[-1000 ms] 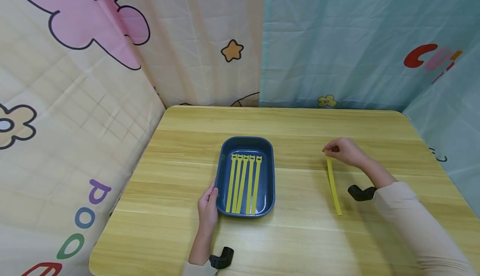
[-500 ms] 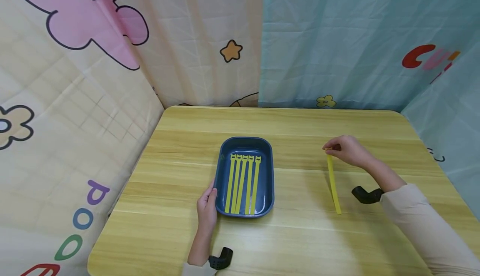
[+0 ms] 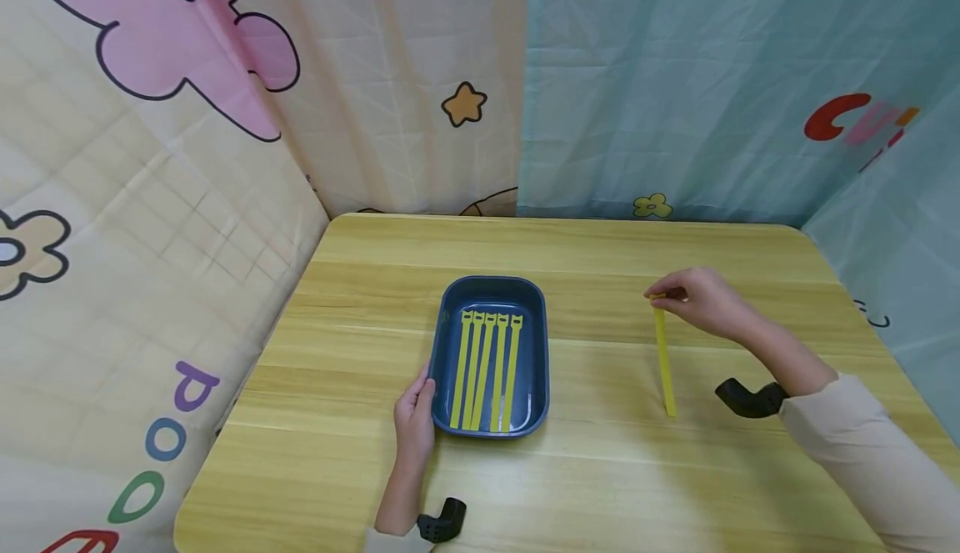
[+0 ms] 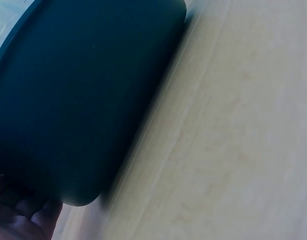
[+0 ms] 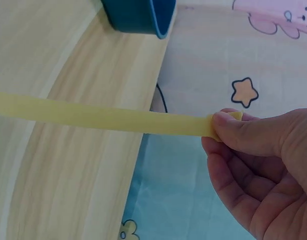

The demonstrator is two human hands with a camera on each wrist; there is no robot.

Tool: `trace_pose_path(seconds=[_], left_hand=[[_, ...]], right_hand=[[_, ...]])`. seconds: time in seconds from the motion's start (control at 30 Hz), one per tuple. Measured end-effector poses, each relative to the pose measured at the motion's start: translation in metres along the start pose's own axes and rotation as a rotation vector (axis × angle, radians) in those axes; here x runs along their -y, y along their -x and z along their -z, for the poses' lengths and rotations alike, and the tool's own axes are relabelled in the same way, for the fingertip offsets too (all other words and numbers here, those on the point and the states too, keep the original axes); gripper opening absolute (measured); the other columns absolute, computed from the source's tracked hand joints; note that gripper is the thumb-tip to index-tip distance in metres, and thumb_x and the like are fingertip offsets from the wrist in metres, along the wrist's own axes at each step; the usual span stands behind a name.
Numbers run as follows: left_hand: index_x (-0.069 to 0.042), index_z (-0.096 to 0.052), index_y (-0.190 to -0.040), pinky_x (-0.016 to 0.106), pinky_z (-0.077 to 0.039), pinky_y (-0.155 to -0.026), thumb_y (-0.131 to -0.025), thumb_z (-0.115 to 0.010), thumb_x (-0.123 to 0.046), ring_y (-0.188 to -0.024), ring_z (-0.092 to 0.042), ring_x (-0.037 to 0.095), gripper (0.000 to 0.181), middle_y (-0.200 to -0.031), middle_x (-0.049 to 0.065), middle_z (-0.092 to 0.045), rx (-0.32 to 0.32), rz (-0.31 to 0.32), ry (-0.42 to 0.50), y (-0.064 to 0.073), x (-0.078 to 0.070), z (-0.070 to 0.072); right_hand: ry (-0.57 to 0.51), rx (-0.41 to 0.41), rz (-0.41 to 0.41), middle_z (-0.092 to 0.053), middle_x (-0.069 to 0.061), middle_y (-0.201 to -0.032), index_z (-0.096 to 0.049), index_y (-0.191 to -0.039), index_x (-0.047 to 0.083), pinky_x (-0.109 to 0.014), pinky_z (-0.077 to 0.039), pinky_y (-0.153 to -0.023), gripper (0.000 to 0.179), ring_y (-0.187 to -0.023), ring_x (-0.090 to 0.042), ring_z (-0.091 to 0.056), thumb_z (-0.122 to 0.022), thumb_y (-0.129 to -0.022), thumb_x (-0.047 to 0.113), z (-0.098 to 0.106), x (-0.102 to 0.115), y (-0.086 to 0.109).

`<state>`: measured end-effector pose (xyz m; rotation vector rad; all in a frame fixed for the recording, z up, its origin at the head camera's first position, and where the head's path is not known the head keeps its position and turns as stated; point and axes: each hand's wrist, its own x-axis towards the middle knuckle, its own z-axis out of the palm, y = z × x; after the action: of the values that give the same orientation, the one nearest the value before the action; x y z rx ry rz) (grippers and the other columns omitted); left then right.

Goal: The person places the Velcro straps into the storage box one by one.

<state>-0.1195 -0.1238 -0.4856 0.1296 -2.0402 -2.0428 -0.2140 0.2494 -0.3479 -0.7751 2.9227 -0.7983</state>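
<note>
In the head view a dark blue tray (image 3: 537, 369) is at the middle of the table, with several yellow hook-and-loop cable ties (image 3: 487, 369) lying side by side in it, slotted heads at the far end. My left hand (image 3: 415, 419) holds the tray by its near left side; the left wrist view shows the tray's outer surface (image 4: 83, 100) and a few fingers under its edge. Off to the right, my right hand (image 3: 705, 303) pinches one more yellow cable tie (image 3: 664, 369) by its head end between thumb and forefinger, and its strap hangs down.
The wooden table (image 3: 315, 419) has rounded corners. Printed curtains (image 3: 637, 77) stand close along its back and left side. A black device (image 3: 750, 399) is worn on the right wrist, another black device (image 3: 442, 521) on the left.
My right hand has risen slightly with the cable tie, whose lower end has moved up and a little left. The right forearm has swung rightward. The left hand and tray stay put.
</note>
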Motion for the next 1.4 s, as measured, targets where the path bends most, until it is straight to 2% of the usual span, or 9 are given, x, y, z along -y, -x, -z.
trace_pose_path(seconds=[0.13, 0.27, 0.43, 0.6, 0.77, 0.9, 1.13, 1.3, 1.4], left_hand=[[0.004, -0.043, -0.120, 0.025, -0.031, -0.091, -0.090, -0.039, -0.018, -0.114, -0.035, 0.016, 0.037, -0.122, 0.011, -0.043, 0.006, 0.005, -0.007, 0.000, 0.000, 0.001], [0.004, -0.043, -0.120, 0.025, -0.031, -0.091, -0.090, -0.039, -0.017, -0.114, -0.035, 0.017, 0.037, -0.122, 0.011, -0.043, 0.006, 0.007, -0.011, 0.000, 0.000, 0.001], [0.003, -0.044, -0.120, 0.024, -0.031, -0.091, -0.090, -0.040, -0.018, -0.114, -0.035, 0.014, 0.036, -0.122, 0.009, -0.043, 0.001, 0.015, -0.014, 0.001, 0.001, 0.001], [0.002, -0.044, -0.120, 0.022, -0.032, -0.089, -0.090, -0.039, -0.017, -0.112, -0.037, 0.012, 0.036, -0.121, 0.008, -0.044, -0.001, 0.019, -0.013, 0.001, 0.000, 0.001], [0.003, -0.044, -0.120, 0.022, -0.032, -0.090, -0.090, -0.039, -0.016, -0.113, -0.036, 0.013, 0.036, -0.121, 0.009, -0.044, 0.007, 0.001, -0.003, 0.001, 0.000, 0.002], [0.002, -0.043, -0.120, 0.021, -0.031, -0.090, -0.090, -0.039, -0.018, -0.113, -0.036, 0.011, 0.036, -0.121, 0.007, -0.044, 0.004, 0.009, -0.006, 0.001, 0.000, 0.002], [0.002, -0.044, -0.120, 0.021, -0.031, -0.090, -0.090, -0.040, -0.020, -0.113, -0.036, 0.011, 0.038, -0.121, 0.006, -0.044, -0.002, 0.005, 0.000, 0.000, 0.000, 0.000], [0.003, -0.044, -0.119, 0.022, -0.033, -0.089, -0.090, -0.039, -0.018, -0.113, -0.037, 0.014, 0.036, -0.121, 0.009, -0.044, -0.004, -0.001, 0.014, 0.001, -0.001, -0.001], [0.003, -0.044, -0.119, 0.022, -0.033, -0.089, -0.090, -0.039, -0.017, -0.113, -0.037, 0.014, 0.036, -0.121, 0.009, -0.045, -0.007, 0.008, 0.003, 0.001, -0.002, -0.001]], right_hand=[[0.001, -0.029, 0.040, -0.062, -0.006, -0.083, -0.065, -0.089, 0.003, -0.027, -0.049, -0.059, 0.014, -0.071, -0.015, -0.058, -0.060, -0.076, 0.004, 0.005, 0.009, 0.002], [0.022, -0.095, 0.105, -0.063, -0.004, -0.082, -0.065, -0.087, 0.005, -0.025, -0.048, -0.057, 0.014, -0.069, -0.012, -0.057, -0.062, -0.073, 0.001, 0.011, 0.018, 0.002], [0.043, -0.160, 0.120, -0.062, 0.000, -0.081, -0.065, -0.087, 0.009, -0.023, -0.047, -0.057, 0.015, -0.067, -0.008, -0.055, -0.062, -0.074, 0.004, 0.018, 0.030, -0.005], [0.051, -0.193, 0.130, -0.062, 0.003, -0.082, -0.065, -0.089, 0.013, -0.024, -0.047, -0.060, 0.015, -0.070, -0.006, -0.056, -0.062, -0.075, 0.008, 0.021, 0.054, -0.018], [0.035, -0.252, 0.247, -0.062, 0.006, -0.082, -0.066, -0.089, 0.014, -0.022, -0.047, -0.060, 0.017, -0.071, -0.003, -0.055, -0.063, -0.073, 0.006, 0.022, 0.082, -0.034], [-0.020, -0.288, 0.346, -0.062, 0.006, -0.082, -0.066, -0.088, 0.012, -0.020, -0.047, -0.061, 0.018, -0.072, -0.003, -0.055, -0.064, -0.072, 0.004, 0.022, 0.103, -0.044], [-0.110, -0.307, 0.412, -0.062, 0.006, -0.082, -0.066, -0.088, 0.011, -0.019, -0.046, -0.062, 0.017, -0.072, -0.002, -0.054, -0.064, -0.072, 0.004, 0.013, 0.126, -0.054], [-0.161, -0.292, 0.431, -0.062, 0.005, -0.082, -0.066, -0.087, 0.011, -0.019, -0.046, -0.062, 0.016, -0.072, -0.002, -0.054, -0.064, -0.072, 0.005, -0.002, 0.126, -0.056], [-0.214, -0.255, 0.404, -0.062, 0.003, -0.082, -0.065, -0.087, 0.010, -0.020, -0.047, -0.062, 0.015, -0.070, -0.004, -0.054, -0.063, -0.073, 0.005, -0.015, 0.122, -0.055]])
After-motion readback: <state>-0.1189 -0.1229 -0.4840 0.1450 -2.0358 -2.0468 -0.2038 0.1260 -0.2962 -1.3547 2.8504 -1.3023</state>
